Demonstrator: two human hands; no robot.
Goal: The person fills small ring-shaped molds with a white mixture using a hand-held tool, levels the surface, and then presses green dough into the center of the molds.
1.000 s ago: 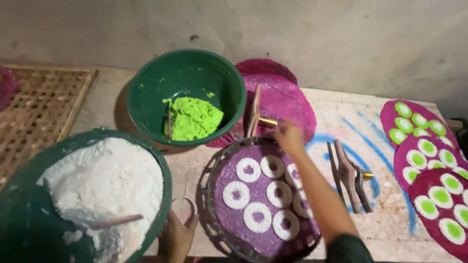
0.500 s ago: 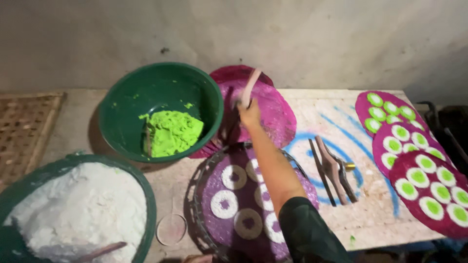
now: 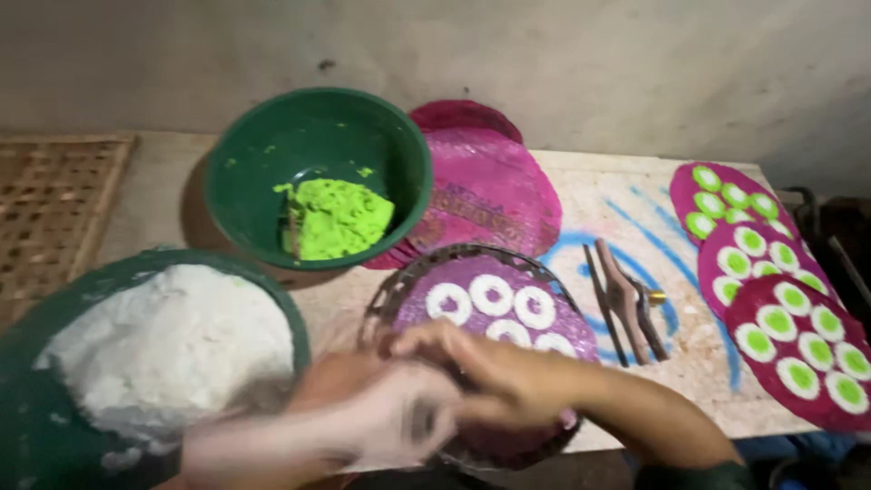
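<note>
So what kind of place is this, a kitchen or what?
Probably a small home food-making spot: a green basin of bright green dough, a basin of white flour, and round pink trays of white-and-green rings on a worn table.

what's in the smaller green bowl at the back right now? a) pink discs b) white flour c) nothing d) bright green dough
d: the smaller green bowl holds a lump of bright green dough, while the white flour fills the other bowl, nearer on the left.
</note>
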